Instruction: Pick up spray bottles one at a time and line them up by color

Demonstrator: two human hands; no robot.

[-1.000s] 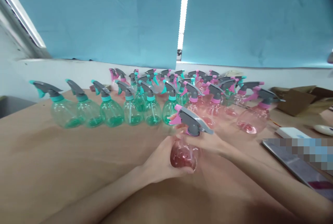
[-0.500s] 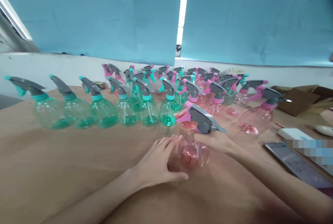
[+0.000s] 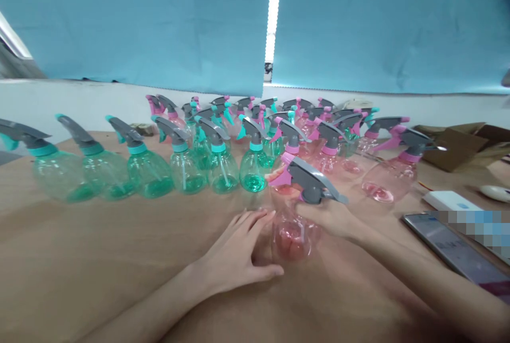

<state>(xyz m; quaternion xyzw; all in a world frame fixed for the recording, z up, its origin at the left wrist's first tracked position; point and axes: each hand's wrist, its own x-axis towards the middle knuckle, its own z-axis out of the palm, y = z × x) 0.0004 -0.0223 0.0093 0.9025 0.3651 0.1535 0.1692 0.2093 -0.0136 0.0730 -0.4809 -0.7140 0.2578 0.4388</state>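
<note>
A clear pink spray bottle (image 3: 292, 237) with a grey and pink trigger head stands in front of me on the table. My right hand (image 3: 324, 215) is wrapped round its neck from behind, just below the trigger head. To the left of the bottle, my left hand (image 3: 239, 250) is open, thumb and fingers apart around its lower side; whether the fingertips touch it I cannot tell. Behind the hands runs a front row of green spray bottles (image 3: 223, 173) with teal collars. A second pink spray bottle (image 3: 390, 178) stands to the right.
Several more pink and green spray bottles crowd the back of the table (image 3: 119, 258). On the right lie a phone (image 3: 446, 242), a white box (image 3: 450, 200) and a pale mouse-shaped object (image 3: 496, 193). An open cardboard box (image 3: 458, 146) sits at the back right.
The view has shifted slightly, so the row of bottles appears further left. Both hands keep nearly the same pose around the pink spray bottle.
</note>
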